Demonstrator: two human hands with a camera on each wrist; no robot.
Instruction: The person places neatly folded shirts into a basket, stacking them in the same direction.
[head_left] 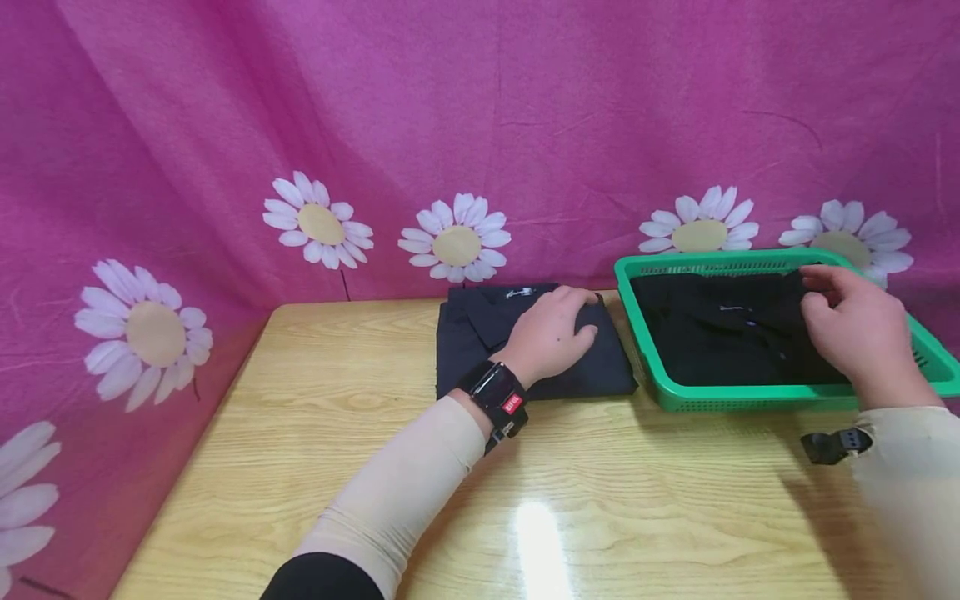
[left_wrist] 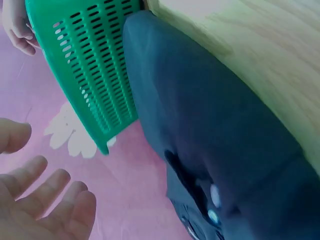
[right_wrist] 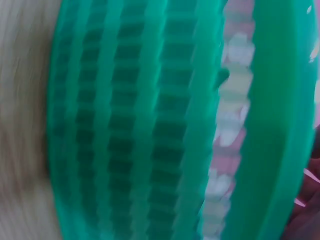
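A folded dark shirt (head_left: 577,371) lies on the table, its collar and a small white label at the far end. Over it reaches my left hand (head_left: 547,329), fingers loosely spread; in the left wrist view the hand (left_wrist: 50,200) holds nothing and the shirt (left_wrist: 200,110) shows its buttons. A second folded black shirt (head_left: 720,342) lies inside the green basket (head_left: 750,398). At that shirt's far right corner is my right hand (head_left: 858,325), fingers loosely bent and thumb apart from them. The basket wall (right_wrist: 145,125) hides most of this hand in the right wrist view.
The basket stands on the right of the wooden table (head_left: 315,400), close beside the shirt on the table. Behind the table hangs a pink curtain (head_left: 525,125) with white daisies, which also runs down the left side.
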